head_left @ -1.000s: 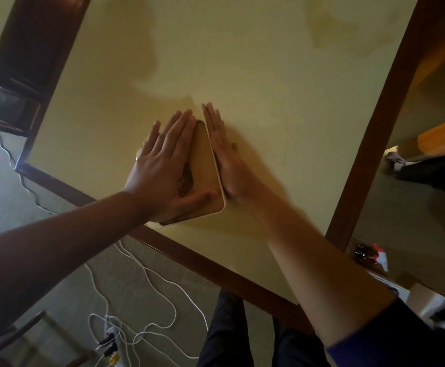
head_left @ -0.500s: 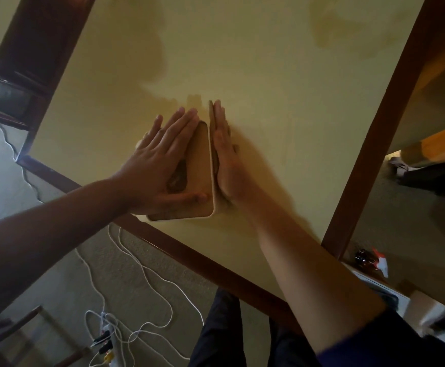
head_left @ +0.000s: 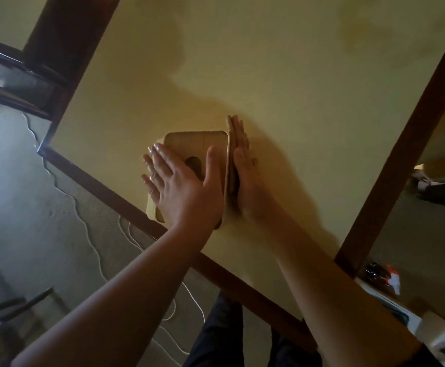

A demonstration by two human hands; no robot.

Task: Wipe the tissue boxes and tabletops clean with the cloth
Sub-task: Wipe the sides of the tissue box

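Square pale-yellow tissue box with wooden lid point(head_left: 197, 144) sits between flat palms; left hand point(head_left: 181, 189) lies on top, right hand point(head_left: 242, 176) presses the side; fingers straight, no cloth visible.

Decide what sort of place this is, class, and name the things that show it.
Probably a room in a home: a cream tabletop with dark wooden edging, a square wood-topped tissue box on it, and white cables trailing over a grey carpeted floor.

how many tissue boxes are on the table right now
1. The tissue box sits near the table's front edge, between the left hand and right hand. Others may lie out of view.
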